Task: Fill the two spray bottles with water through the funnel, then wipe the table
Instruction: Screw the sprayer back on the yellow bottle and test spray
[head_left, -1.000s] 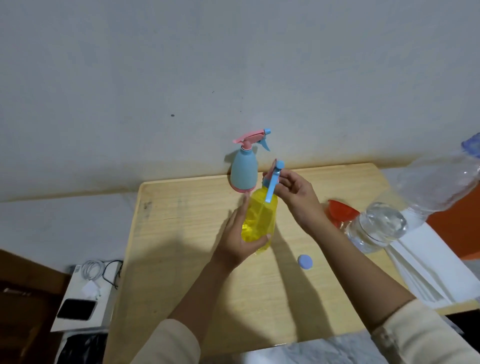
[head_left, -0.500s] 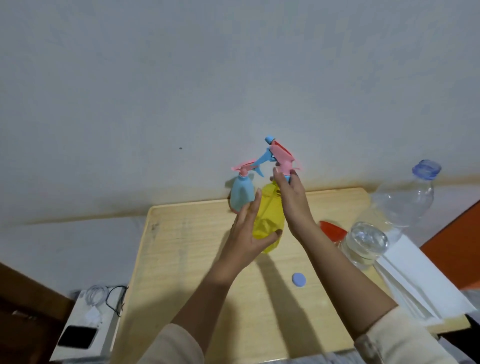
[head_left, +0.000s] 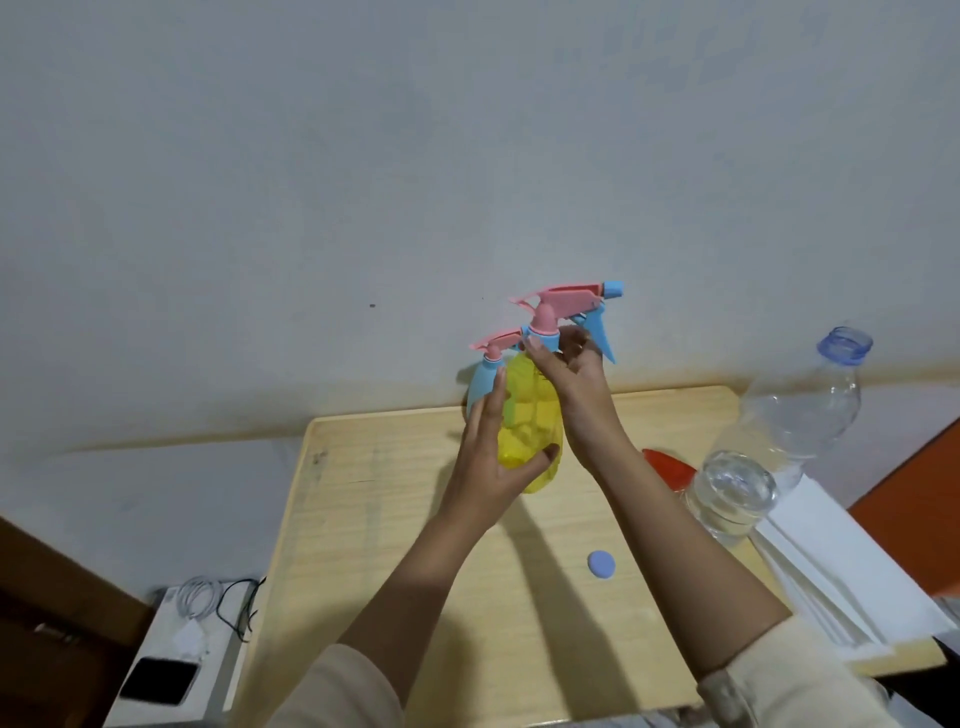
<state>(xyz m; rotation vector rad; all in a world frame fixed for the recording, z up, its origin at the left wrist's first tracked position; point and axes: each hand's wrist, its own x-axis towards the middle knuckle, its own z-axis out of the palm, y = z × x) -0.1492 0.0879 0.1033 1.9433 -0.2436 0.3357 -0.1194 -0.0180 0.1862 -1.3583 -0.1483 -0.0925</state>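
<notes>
My left hand (head_left: 488, 457) grips the body of the yellow spray bottle (head_left: 530, 415), held above the wooden table (head_left: 395, 519). My right hand (head_left: 571, 369) pinches the blue collar of its pink and blue spray head (head_left: 566, 306), whose nozzle points right. Behind it, by the wall, stands the blue spray bottle (head_left: 480, 382) with a pink trigger, half hidden by my left hand. The red funnel (head_left: 667, 467) lies on the table to the right, partly behind a clear water bottle (head_left: 779, 441), which is open at the top. Its blue cap (head_left: 601, 564) lies on the table.
White folded cloths or papers (head_left: 852, 571) lie at the table's right edge. Left of the table, lower down, a white box (head_left: 176, 665) carries a phone and coiled cables. A plain wall rises directly behind the table.
The yellow bottle has been lifted and its spray head has turned, from nozzle pointing left to nozzle pointing right. The view has tilted upward.
</notes>
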